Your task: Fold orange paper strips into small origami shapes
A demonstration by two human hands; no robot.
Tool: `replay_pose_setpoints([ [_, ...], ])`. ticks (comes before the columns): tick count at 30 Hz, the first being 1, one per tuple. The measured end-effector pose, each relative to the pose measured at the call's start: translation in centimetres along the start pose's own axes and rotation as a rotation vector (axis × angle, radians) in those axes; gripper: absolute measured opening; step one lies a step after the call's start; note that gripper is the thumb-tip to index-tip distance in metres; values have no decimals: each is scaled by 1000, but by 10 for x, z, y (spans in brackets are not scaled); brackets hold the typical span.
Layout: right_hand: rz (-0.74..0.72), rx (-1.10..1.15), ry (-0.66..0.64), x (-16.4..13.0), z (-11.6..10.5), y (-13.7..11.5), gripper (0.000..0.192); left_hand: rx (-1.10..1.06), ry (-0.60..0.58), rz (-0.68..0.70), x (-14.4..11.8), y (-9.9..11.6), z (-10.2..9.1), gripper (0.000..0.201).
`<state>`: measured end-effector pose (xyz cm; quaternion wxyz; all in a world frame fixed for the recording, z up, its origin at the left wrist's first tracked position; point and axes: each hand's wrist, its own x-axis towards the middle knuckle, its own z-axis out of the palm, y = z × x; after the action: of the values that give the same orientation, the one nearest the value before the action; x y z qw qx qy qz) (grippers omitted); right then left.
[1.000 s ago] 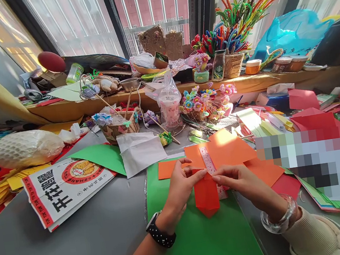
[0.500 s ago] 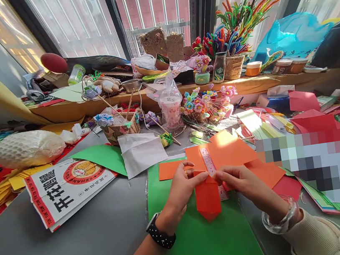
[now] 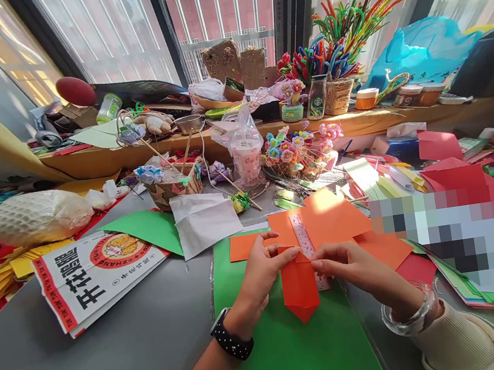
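1. Both hands have closed, fingertip grips on one folded orange paper (image 3: 299, 291): the left hand (image 3: 258, 278) pinches its upper left part between thumb and curled fingers, and the right hand (image 3: 350, 263) has thumb and forefinger together at its upper right corner.
2. Largest is the grey table (image 3: 139, 365), spreading out to either side under everything here.
3. On it, directly beneath the hands, lies a long green sheet (image 3: 294, 362).
4. A white printed packet (image 3: 91, 286) with red lettering bands lies flat, well to the left of the hands.
5. Beyond the fingertips, a wide orange sheet (image 3: 334, 215) overlaps the far end of the green one; sunlight falls on its far part.
6. A creased white paper (image 3: 206, 218) sits near its left side, farther back.
7. The folded paper itself is between the two hands, over the green, its pointed end toward the wearer.
8. A pink-patterned strip (image 3: 300, 232) crosses the orange sheet and shows again just right of the folded piece.
9. A clear bracelet (image 3: 412, 316) circles the right wrist; a dotted black watch strap (image 3: 232, 337), the left.
10. Smallest is a ring (image 3: 266, 248) on a left finger.
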<state>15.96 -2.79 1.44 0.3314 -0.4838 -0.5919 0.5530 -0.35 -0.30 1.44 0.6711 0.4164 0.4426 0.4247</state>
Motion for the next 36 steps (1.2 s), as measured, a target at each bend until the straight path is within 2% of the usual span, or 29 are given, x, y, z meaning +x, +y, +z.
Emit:
replay_pose_setpoints([
  [4,-29,35,27,1,7,0,27,7,-51,6,0,-2,1,48],
  [7,-34,37,94,2,10,0,26,40,-82,23,0,-4,1,40],
  [12,3,87,119,2,8,1,26,167,-47,194,0,-5,1,20],
  [20,6,39,226,2,7,2,27,262,-40,246,-3,-8,3,16],
  [25,-13,37,246,1,6,3,27,217,-89,208,-4,-4,5,21],
  [31,-70,-26,266,-1,7,3,24,-8,-173,17,-1,-1,2,36],
  [36,-128,-91,299,-4,8,-1,20,-110,-276,-78,-1,-1,1,32],
])
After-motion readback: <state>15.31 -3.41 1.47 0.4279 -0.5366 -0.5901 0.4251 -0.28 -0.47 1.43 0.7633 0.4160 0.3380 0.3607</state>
